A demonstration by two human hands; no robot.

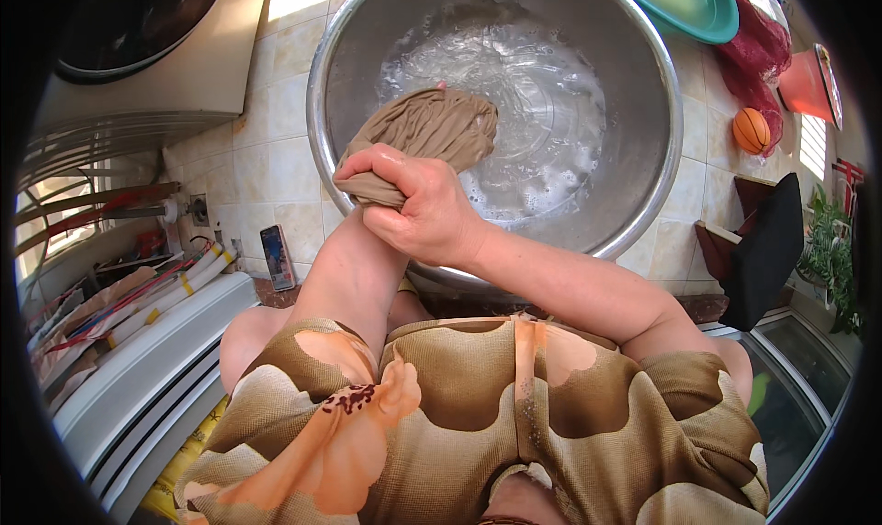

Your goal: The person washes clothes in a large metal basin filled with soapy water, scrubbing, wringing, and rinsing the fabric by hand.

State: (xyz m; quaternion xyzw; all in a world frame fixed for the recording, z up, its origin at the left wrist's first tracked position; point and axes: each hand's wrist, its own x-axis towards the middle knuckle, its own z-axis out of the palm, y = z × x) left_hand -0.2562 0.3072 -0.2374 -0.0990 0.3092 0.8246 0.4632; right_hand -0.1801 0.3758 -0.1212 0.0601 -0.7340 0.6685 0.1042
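A bunched wet brown cloth [441, 129] is held over the left part of a large round stainless-steel basin [637, 105]. My right hand [431, 198] is closed around the near end of the cloth, its thumb and forefinger pressed about the folds. Crossing beneath it, my left forearm runs up under the cloth. Most of my left hand is hidden there, and only a fingertip of my left hand [442, 85] shows at the cloth's far edge. Shallow rippling water [537, 132] with white bubbles covers the basin's bottom. More dark fabric [486, 9] lies at the water's far side.
A teal plastic tub [723, 15] stands beyond the basin at the right. Near it are a dark red mesh bag [747, 46] and a small orange basketball [751, 131]. On the tiled surface [289, 167] at left lies a phone [278, 258]. A green plant [823, 249] is at far right.
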